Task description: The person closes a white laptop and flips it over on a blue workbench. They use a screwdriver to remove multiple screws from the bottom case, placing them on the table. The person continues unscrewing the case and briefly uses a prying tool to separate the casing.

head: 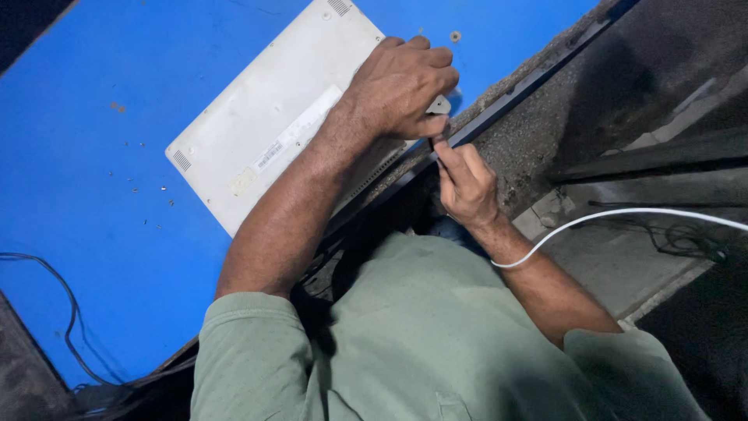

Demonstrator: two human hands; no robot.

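Blue tabletop (pixel 93 195) bears white laptop base (pixel 265 132); both hands pinch its corner.

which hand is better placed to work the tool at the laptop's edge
Right, probably. The right hand pinches a thin dark tool whose tip sits at the corner of the white laptop, while the left hand rests on the laptop, pinning it.

Even, bright light on the blue table (pixel 93 195) at left; right side and corners sink into dim, grainy shadow.
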